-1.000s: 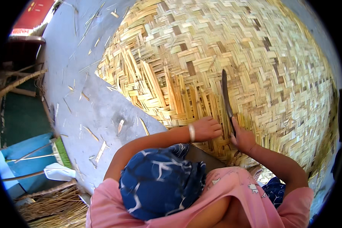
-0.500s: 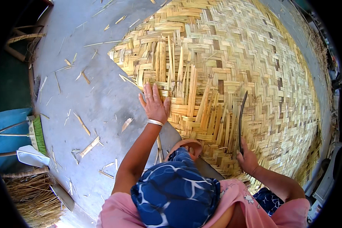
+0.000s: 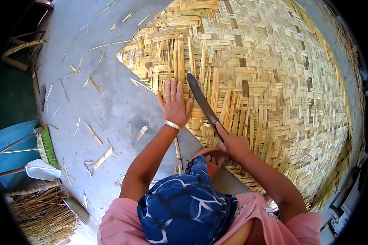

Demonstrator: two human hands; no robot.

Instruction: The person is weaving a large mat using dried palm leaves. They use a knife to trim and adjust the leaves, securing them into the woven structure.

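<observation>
Smooth blue-grey floor spreads across the left side, littered with split straw-coloured slivers. On it lies a large mat woven from flat yellow and pale strips, filling the middle and right, with loose strip ends along its near edge. The left hand, a white band at its wrist, is palm down with fingers extended and thumb spread, laid over the mat's edge and gripping nothing. The right hand is curled closed around the near end of a long, dark, narrow-bladed knife. Its blade slants up and left above the loose ends, the tip just beside the left hand's fingers; whether it touches the mat, I cannot tell. Far left stand a green-bristled broom and a white plastic dustpan.
</observation>
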